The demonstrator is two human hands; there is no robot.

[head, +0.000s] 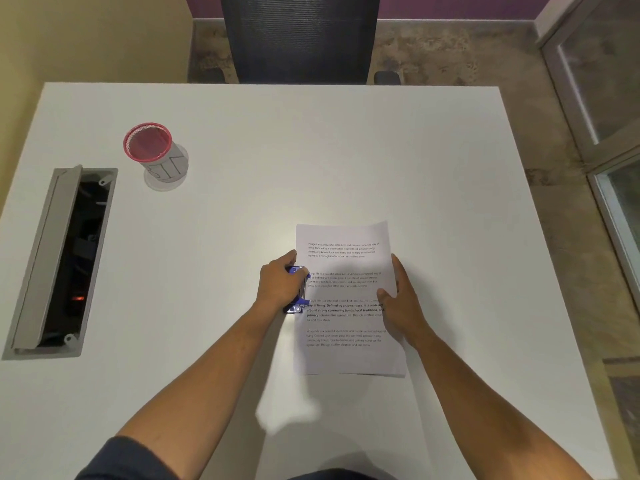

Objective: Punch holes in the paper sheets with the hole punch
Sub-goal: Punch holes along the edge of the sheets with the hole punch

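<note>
White paper sheets [346, 265] with printed text lie on the white table [311, 150], a little right of centre. A blue and metal hole punch [298, 299] sits at the middle of the sheets' left edge, which reaches into it. My left hand [278, 284] rests on top of the punch with its fingers curled over it, hiding most of it. My right hand [403, 299] holds the right edge of the sheets, thumb on top of the page.
A red mesh pen cup [152, 150] stands at the far left. A grey cable box [60, 261] with its lid open is set into the table's left side. A dark office chair [301, 36] stands beyond the far edge.
</note>
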